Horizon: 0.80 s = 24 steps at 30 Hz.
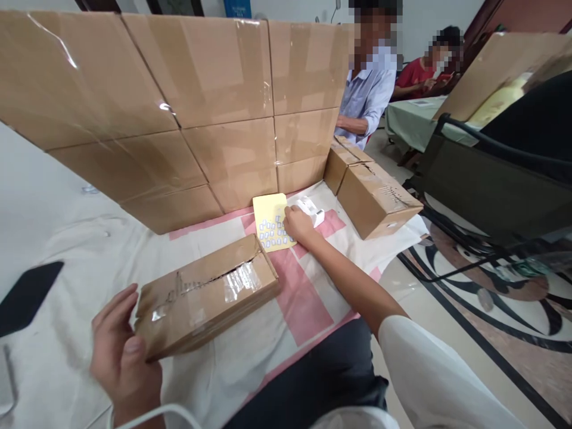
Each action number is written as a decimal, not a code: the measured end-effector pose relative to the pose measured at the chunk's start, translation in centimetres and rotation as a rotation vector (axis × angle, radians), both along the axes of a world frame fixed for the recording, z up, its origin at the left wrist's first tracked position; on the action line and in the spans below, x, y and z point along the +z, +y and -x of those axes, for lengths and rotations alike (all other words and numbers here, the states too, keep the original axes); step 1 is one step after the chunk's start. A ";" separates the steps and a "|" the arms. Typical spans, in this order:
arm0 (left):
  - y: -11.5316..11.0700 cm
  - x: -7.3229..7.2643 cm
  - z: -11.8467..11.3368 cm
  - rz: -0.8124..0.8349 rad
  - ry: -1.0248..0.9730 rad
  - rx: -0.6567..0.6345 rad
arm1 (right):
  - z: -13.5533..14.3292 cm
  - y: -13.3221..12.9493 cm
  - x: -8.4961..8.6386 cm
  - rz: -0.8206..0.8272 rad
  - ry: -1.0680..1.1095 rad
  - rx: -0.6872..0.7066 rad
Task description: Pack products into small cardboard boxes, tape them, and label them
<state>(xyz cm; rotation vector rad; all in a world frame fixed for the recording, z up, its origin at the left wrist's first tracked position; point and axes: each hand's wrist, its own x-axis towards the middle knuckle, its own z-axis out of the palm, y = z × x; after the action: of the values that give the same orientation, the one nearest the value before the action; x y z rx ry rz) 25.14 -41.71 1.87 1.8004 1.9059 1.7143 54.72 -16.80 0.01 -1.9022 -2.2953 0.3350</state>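
Note:
My left hand (123,351) cups the near left end of a long cardboard box (201,292), fingers at the far corner and thumb at the front. Clear tape covers a torn seam on the box's top. Beyond it lies a yellow sheet (269,208) bearing rows of small white, blue-edged pieces. My right hand (298,224) is closed over the sheet's right edge, its fingertips curled; anything in them is hidden. Just past that hand sits a small white object (310,208) of a kind I cannot make out.
Stacked cardboard boxes (223,77) form a wall behind the sheet. More boxes (375,190) stand at the right. A dark flat object (31,298) lies at the left on the pale cloth (62,369). A dark folding chair (482,179) and two people are beyond.

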 end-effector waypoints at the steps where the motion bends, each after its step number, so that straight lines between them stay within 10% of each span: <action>1: 0.0 0.2 -0.3 -0.047 -0.062 0.000 | 0.0 0.0 0.0 -0.006 0.002 -0.004; 24: 1.0 -0.4 -0.2 -0.251 -0.210 -0.029 | -0.4 0.8 -1.9 -0.078 0.215 -0.020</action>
<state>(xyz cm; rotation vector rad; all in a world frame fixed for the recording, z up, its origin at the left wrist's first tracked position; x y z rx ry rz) 25.35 -40.74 1.48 1.6269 1.6391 2.1181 55.11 -15.97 -1.87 -1.7576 -2.1179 0.4191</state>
